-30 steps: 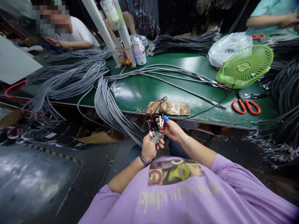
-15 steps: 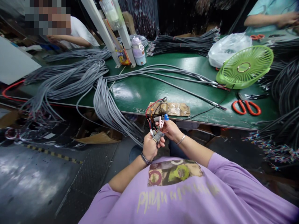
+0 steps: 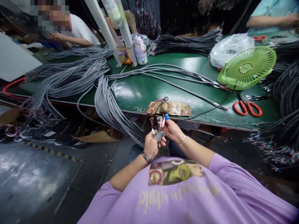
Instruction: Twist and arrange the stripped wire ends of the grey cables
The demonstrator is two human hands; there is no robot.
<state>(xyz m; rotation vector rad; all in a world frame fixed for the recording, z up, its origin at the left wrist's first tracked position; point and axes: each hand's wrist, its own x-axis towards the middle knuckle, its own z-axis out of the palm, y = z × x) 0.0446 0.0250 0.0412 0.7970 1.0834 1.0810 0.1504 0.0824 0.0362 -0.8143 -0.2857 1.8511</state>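
Note:
My left hand (image 3: 151,146) is closed round the end of a grey cable (image 3: 159,136), held in front of my chest below the table edge. Thin coloured wires (image 3: 154,126) fan out of that cable end. My right hand (image 3: 171,129), with a blue cap on one fingertip, pinches a small pink-and-white clip tool (image 3: 162,121) at those wires. Red and black wires (image 3: 154,105) run from there up to a brown taped block (image 3: 173,109) at the table's front edge.
The green table (image 3: 140,90) carries bundles of grey cables (image 3: 70,74), a green fan (image 3: 247,67), orange scissors (image 3: 247,107), a plastic bag (image 3: 230,46) and a bottle (image 3: 141,49). Cables (image 3: 112,112) hang over the front edge. Other people sit at the far left and far right.
Both hands stay together at the cable end, shifted slightly right and up. The person at the far left moved their hands.

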